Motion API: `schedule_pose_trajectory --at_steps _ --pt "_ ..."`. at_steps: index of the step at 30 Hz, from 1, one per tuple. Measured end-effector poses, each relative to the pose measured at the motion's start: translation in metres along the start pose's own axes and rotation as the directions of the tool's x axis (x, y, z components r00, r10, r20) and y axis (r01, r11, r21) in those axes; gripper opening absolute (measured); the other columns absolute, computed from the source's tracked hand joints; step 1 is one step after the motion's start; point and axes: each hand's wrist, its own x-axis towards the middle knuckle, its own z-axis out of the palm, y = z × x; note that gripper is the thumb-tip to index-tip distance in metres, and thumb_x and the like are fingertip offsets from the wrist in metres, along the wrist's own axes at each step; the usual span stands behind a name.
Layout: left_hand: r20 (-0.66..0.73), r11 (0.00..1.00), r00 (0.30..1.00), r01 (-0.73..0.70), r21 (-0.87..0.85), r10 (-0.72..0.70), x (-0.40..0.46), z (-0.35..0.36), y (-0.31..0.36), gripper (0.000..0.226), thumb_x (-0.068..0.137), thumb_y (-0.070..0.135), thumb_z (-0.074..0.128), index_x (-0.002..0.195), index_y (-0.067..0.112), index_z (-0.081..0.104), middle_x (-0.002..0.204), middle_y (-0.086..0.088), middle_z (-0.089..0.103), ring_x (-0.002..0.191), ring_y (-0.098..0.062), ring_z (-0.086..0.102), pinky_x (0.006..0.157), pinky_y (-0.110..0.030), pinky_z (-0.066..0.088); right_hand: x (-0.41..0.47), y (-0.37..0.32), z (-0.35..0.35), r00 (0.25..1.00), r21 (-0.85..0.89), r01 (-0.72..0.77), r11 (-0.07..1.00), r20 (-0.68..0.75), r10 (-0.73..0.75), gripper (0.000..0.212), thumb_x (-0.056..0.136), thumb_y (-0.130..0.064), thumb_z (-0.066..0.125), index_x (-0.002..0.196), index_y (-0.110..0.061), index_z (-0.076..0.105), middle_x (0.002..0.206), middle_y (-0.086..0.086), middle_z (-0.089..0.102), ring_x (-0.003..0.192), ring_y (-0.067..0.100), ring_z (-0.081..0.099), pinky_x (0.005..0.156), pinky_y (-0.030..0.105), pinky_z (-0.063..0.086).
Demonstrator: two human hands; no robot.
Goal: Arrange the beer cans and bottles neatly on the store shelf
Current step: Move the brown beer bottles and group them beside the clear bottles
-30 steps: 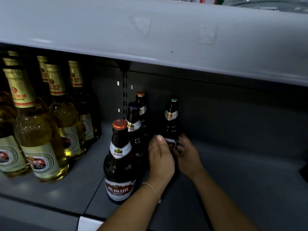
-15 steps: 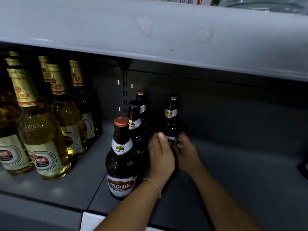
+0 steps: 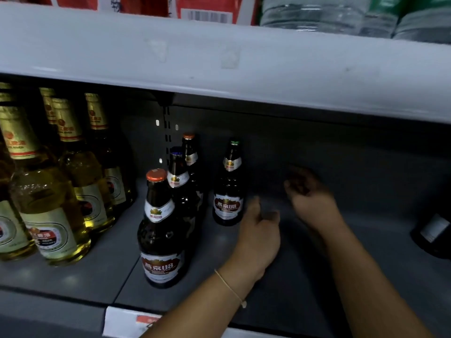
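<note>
Standing upright deep on the grey metal shelf (image 3: 317,276), the green-capped bottle (image 3: 229,189) sat clear of both hands, probably placed there to start a second row beside the column of three dark bottles. The left hand (image 3: 258,234) hovered just beside its base, grip released, fingers loosely curled around nothing. The right hand (image 3: 308,193) hung further right in shadow, also loose and empty. The front brown bottle (image 3: 161,230), orange-capped, stood at the head of that column, its dark glass smooth and glossy with a white-and-red paper label. To the left, the clear gold-foiled bottles (image 3: 48,191) showed pale yellow beer, grouped by brand. Another dark bottle (image 3: 433,234) sat at the far right, seemingly not yet lined up.
</note>
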Motion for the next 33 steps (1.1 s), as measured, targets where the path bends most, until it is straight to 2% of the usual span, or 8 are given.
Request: schedule_pose_trajectory --at_steps 3,6,9,12,16,20,25,33 --pt "0.009 0.989 0.996 -0.094 0.115 0.093 0.004 0.025 0.003 0.044 0.098 0.016 0.048 0.141 0.013 0.042 0.138 0.003 0.050 0.127 -0.009 0.045 0.110 -0.023 0.032 -0.013 0.002 -0.040 0.991 -0.007 0.043 0.999 -0.125 -0.044 0.035 0.093 0.001 0.060 0.128 0.000 0.057 0.104 0.006 0.062 0.096 0.018 0.060 0.071 -0.002 0.040" --pt "0.074 0.977 0.984 -0.171 0.128 0.162 0.006 0.060 0.009 0.024 0.099 0.018 0.047 0.122 0.020 0.054 0.104 0.019 0.056 0.097 0.004 0.053 0.083 -0.006 0.037 -0.028 0.012 -0.084 0.981 -0.045 0.056 0.997 -0.185 -0.063 0.031 0.092 0.006 0.058 0.122 0.000 0.061 0.104 0.005 0.067 0.084 0.006 0.061 0.073 -0.001 0.042" --pt "0.152 0.969 0.964 -0.234 0.083 0.220 0.005 0.107 0.017 0.020 0.098 0.014 0.048 0.109 0.026 0.060 0.102 0.019 0.057 0.094 0.004 0.053 0.086 -0.012 0.036 -0.041 0.027 -0.131 0.963 -0.060 0.050 0.997 -0.263 -0.064 0.028 0.091 0.004 0.060 0.117 -0.005 0.064 0.095 -0.002 0.069 0.077 -0.008 0.061 0.073 0.002 0.046" --pt "0.220 0.952 0.934 -0.301 0.064 0.280 0.002 0.158 0.020 0.023 0.094 0.017 0.054 0.115 0.023 0.061 0.108 0.014 0.061 0.109 -0.006 0.054 0.095 -0.013 0.038 -0.053 0.040 -0.177 0.922 -0.072 0.051 0.996 -0.379 -0.074 0.021 0.091 -0.001 0.064 0.109 -0.010 0.065 0.094 -0.006 0.067 0.080 -0.005 0.061 0.073 0.002 0.045" --pt "0.371 0.931 0.879 -0.354 0.089 0.299 -0.001 0.221 0.012 0.034 0.094 0.025 0.051 0.125 0.013 0.059 0.126 -0.001 0.061 0.121 -0.014 0.053 0.105 -0.024 0.036 -0.063 0.066 -0.230 0.853 -0.040 0.017 0.999 -0.520 -0.036 0.016 0.090 -0.015 0.067 0.106 -0.019 0.062 0.088 -0.003 0.068 0.080 0.010 0.066 0.074 0.022 0.053" --pt "0.499 0.907 0.813 -0.405 0.114 0.300 -0.010 0.270 0.007 0.034 0.096 0.025 0.046 0.126 0.015 0.057 0.110 0.013 0.060 0.108 -0.003 0.053 0.089 -0.007 0.037 -0.069 0.092 -0.280 0.766 -0.174 -0.082 0.981 -0.640 -0.050 0.024 0.091 -0.018 0.066 0.113 -0.010 0.063 0.101 0.003 0.070 0.092 0.017 0.067 0.085 0.032 0.055" --pt "0.556 0.906 0.796 -0.389 0.167 0.239 -0.016 0.311 -0.006 0.048 0.093 0.036 0.041 0.135 0.014 0.051 0.134 0.000 0.056 0.125 -0.011 0.049 0.108 -0.027 0.037 -0.057 0.118 -0.323 0.769 -0.260 -0.191 0.946 -0.639 -0.020 0.034 0.089 -0.019 0.066 0.120 -0.008 0.055 0.108 0.005 0.065 0.101 0.026 0.062 0.087 0.031 0.049" --pt "0.546 0.887 0.819 -0.373 0.271 0.177 -0.012 0.323 -0.018 0.040 0.102 0.025 0.037 0.140 0.015 0.045 0.141 0.000 0.050 0.130 -0.010 0.044 0.112 -0.029 0.033 -0.019 0.136 -0.338 0.802 -0.174 -0.303 0.937 -0.578 0.152 0.037 0.087 -0.008 0.060 0.122 -0.004 0.050 0.099 0.001 0.063 0.101 0.026 0.063 0.080 0.030 0.048"
